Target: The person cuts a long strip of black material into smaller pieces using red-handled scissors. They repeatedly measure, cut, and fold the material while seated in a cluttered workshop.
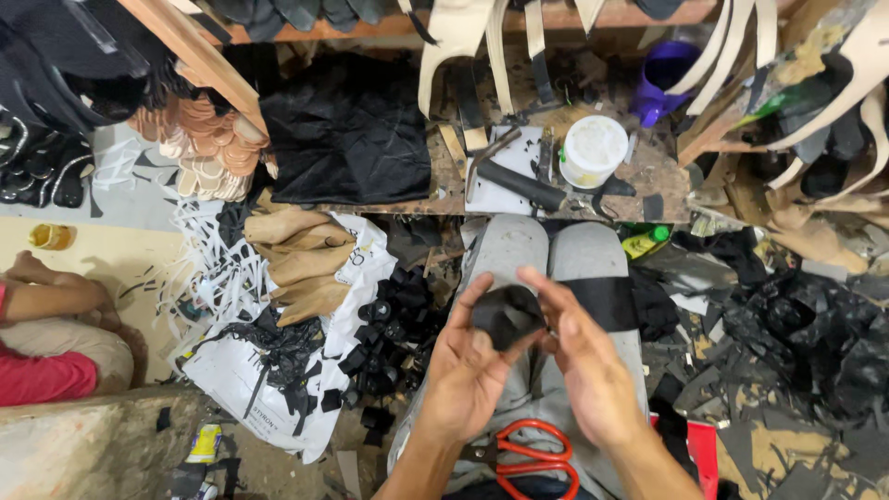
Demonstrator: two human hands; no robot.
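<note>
Left hand [468, 370] and right hand [593, 366] pinch a black piece [505, 315], probably folding; fingers need firmer creasing, scissors [532, 454] below.

A cluttered wooden workbench [648, 176] stands above a scrap-strewn floor [796, 444], with a pale floor patch [102, 255] at left.

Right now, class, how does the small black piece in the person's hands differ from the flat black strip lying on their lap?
The small black piece is folded and held up by both hands; the flat black strip lies spread across a grey-trousered knee. The piece looks compact; the strip is longer. Both are black.
</note>
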